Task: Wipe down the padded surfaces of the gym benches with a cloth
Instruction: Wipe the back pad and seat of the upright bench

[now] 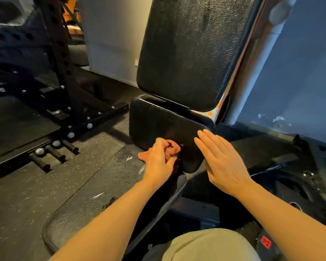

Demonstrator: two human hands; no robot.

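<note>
A: Left hand (pixel 158 161) grips a bunched reddish cloth (pixel 170 149), fingers curled round it, pressing it against the small black pad (pixel 158 121).

B: And the other hand?

A: Right hand (pixel 220 161) lies flat with fingers straight and together, fingertips at the small pad's right edge, holding nothing.

B: Which way does the cloth run?

A: It is wadded; a loose flap sticks out left of the knuckles, so no clear long axis.

B: Beyond the fingers?

A: Above them the tall back pad (pixel 192 49) rises steeply, its long axis running up and away. Below the left wrist the seat pad (pixel 94 196) stretches back toward the person, scuffed white in places.

B: Any lettering?

A: A red label (pixel 265 242) sits low right of the right forearm; its marks are too small to read. Left of the hands stands a black perforated rack (pixel 62 59).
</note>
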